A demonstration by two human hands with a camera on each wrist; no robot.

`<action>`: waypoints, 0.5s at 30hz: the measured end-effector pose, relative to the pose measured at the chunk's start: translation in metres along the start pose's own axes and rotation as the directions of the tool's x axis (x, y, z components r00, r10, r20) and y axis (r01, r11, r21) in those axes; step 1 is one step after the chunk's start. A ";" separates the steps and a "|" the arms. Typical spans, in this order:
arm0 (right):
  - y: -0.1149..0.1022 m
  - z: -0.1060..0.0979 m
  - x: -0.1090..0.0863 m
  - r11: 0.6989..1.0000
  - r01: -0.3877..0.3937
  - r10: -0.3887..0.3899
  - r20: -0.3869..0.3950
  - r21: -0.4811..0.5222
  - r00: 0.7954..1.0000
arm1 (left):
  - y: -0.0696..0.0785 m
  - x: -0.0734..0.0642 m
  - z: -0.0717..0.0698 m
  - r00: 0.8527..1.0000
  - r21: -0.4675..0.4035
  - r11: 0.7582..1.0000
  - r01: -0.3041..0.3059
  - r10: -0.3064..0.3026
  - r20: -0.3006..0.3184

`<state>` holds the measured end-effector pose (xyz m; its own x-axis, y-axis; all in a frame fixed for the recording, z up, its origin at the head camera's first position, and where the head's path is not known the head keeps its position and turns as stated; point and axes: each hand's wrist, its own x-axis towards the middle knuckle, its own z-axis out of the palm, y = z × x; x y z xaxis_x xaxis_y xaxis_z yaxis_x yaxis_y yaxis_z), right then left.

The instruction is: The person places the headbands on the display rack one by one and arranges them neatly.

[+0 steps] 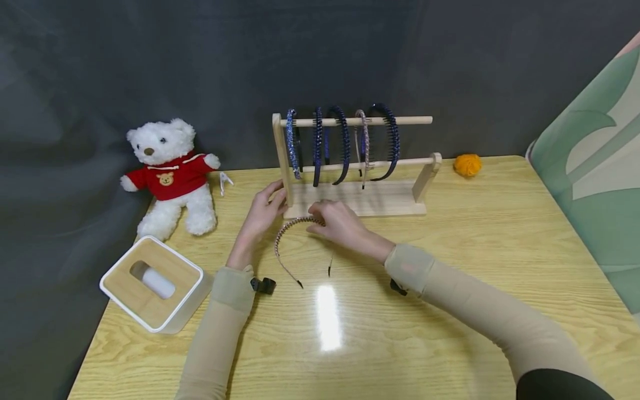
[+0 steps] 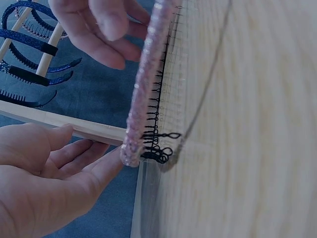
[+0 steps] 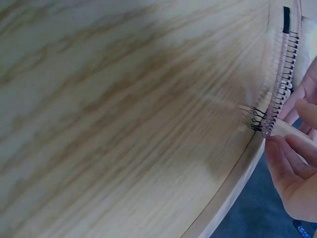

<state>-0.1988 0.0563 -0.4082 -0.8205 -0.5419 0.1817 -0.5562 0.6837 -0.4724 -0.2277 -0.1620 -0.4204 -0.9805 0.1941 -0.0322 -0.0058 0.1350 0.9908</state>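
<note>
A pink glittery headband (image 1: 281, 240) with fine dark teeth is in front of a wooden rack, its two dark tips toward me. My right hand (image 1: 342, 223) pinches its band on the right side, hiding part of it. In the left wrist view the pink headband (image 2: 147, 74) crosses in front of the right fingers. My left hand (image 1: 265, 206) rests its extended fingers against the outer side of the rack's left post (image 1: 281, 158). Several blue headbands (image 1: 341, 145) and one pink headband (image 1: 365, 141) hang on the rack's upper rod (image 1: 415, 120).
To the left a white teddy bear (image 1: 199, 214) in a red sweater sits behind a white tissue box (image 1: 187, 308) with a wooden lid. A small white clip-like item (image 1: 223, 182) lies beside the bear. An orange crumpled ball (image 1: 467, 165) sits right of the rack, near the dark backdrop (image 1: 200, 55).
</note>
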 end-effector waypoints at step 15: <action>0.003 0.009 0.011 0.996 -0.055 0.060 0.056 -0.074 0.997 | 0.000 0.001 0.000 1.000 -0.010 1.000 -0.009 0.009 -0.002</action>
<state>-0.2079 0.0481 -0.4156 -0.8435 -0.5269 0.1043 -0.5182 0.7469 -0.4166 -0.2291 -0.1615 -0.4202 -0.9808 0.1935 -0.0232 0.0008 0.1231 0.9924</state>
